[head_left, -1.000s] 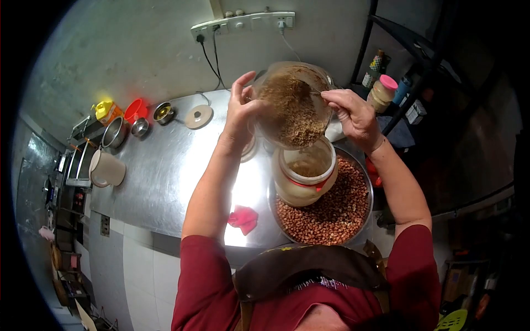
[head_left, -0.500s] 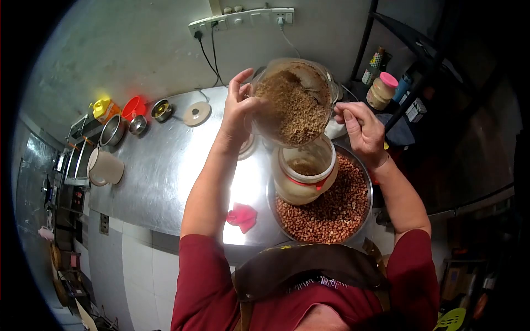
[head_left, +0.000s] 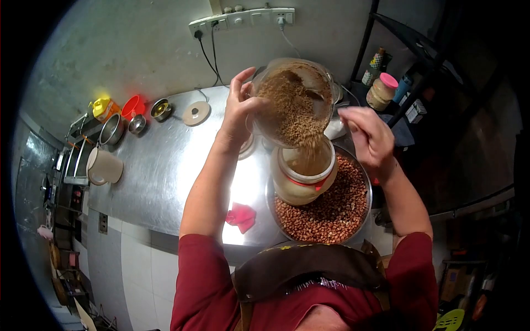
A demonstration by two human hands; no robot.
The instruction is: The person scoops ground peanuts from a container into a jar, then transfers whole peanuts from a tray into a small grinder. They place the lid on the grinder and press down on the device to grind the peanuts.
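My left hand (head_left: 243,110) grips the left side of a clear round container (head_left: 265,124) of brown ground material (head_left: 290,105). The container is tilted, and grains fall from its lower edge into a wide-mouthed jar (head_left: 298,190) with a red band. That jar stands in a large round metal tray of reddish-brown peanuts (head_left: 337,215). My right hand (head_left: 370,132) is to the right of the container, its fingers curled; whether it touches the rim or holds anything is blurred.
A metal table (head_left: 160,182) carries a pink cloth (head_left: 241,217), a round lid (head_left: 196,113), a beige pitcher (head_left: 105,166), metal bowls (head_left: 112,129) and a red bowl (head_left: 133,107). A pink-lidded jar (head_left: 382,91) stands by the dark shelf at right.
Ground material now streams from the container into the jar. My right hand has shifted slightly right and down, and its fingers have moved. My left hand is nearly unchanged.
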